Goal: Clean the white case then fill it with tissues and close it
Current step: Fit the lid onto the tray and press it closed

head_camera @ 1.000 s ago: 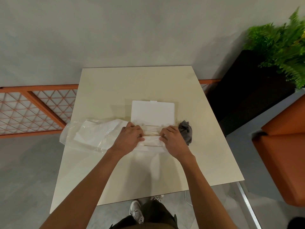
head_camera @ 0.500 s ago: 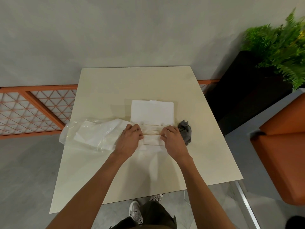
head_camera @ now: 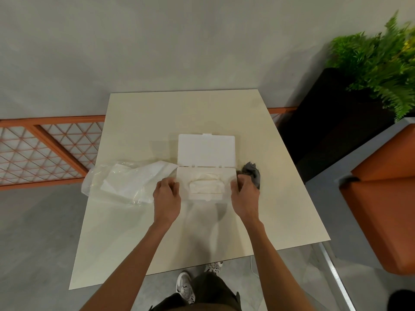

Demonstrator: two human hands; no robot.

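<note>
the white case point(head_camera: 183, 174) lies open near the middle of the desk point(head_camera: 179, 113), its long axis running left to right. its lid point(head_camera: 206, 150) is folded flat toward the far side, hinge on the far long edge of the base, with a small tab on the lid's far edge pointing away from the person. the base faces up and holds a folded stack of tissues point(head_camera: 206, 185) that fills its middle, with some white floor showing at either end.

the left hand point(head_camera: 167, 196) sits at the case's left short end and the right hand point(head_camera: 246, 194) at its right short end. both have fingers curled inward, but i cannot tell whether they actually grip the case walls or only rest beside them.

just left of the case, touching its far-left corner, lies a crumpled clear plastic bag point(head_camera: 125, 179) with more white tissue inside; it overhangs the desk's left edge. a grey cloth point(head_camera: 252, 173) is bunched just beside the case's right end, partly behind the right hand.

bare desk stretches beyond the lid to the far edge, and nearer the person too. off the desk's right side stand a black planter point(head_camera: 332, 122) with a green fern point(head_camera: 377, 63) and an orange seat point(head_camera: 386, 198); an orange lattice rail point(head_camera: 45, 149) runs on the left.
</note>
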